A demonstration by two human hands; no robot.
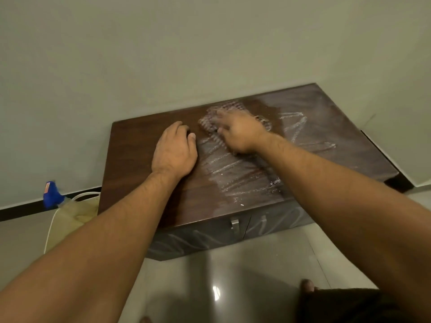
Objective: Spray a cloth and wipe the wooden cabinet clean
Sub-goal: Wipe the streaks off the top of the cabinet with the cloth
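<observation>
On the cabinet [144,145] top, near its back edge and about mid-width, right hand [240,132] presses the cloth [211,123] flat. Cloth blurred, looks ribbed or knitted, brownish, bunched under the palm with a bit poking out toward the back edge. Right fingers spread over it, pressing down rather than pinching; fingertips too blurred to say more. Left hand [173,153] rests palm-down on bare wood just left of the cloth, fingers together and slightly curled, holding nothing, likely a brace.

White streaks [235,170] run from mid-top toward the right edge and front edge; left part of the top looks dark and clean. Similar streaks on the front doors near the handle [234,223]. Blue spray bottle [51,194] stands on the floor by the cabinet's left side, beside a bag [74,217].

Handling guess: cloth is soft, light, limp, probably damp, so it will fold and drag unless held under a flat palm with fingers wide. Glossy wet top likely slick, so it should slide easily. Cabinet is stiff and heavy and should not shift. Streaked right half and the doors look left to do.
</observation>
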